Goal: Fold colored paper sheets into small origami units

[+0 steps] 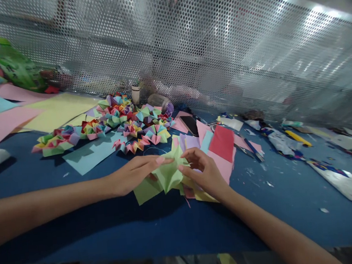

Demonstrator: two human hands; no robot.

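Note:
Between my two hands is a light green piece of folded paper [169,177] with creases fanning across it. My left hand [136,173] has its fingers stretched along the paper's left side, the thumb laid over its top and the other fingers partly behind it. My right hand [203,170] pinches the right edge of the same paper between thumb and curled fingers. Below and behind it lie loose coloured sheets: a green square [147,192], a red square [222,143] and a pink sheet [224,167].
Folded multicoloured paper pieces [125,116] heap up behind my left hand, near a blue sheet [94,153]. A phone [189,125], a blue pen [254,149], a yellow cutter [298,138] and a green bottle [19,65] lie farther out. A perforated metal panel [168,46] rises behind.

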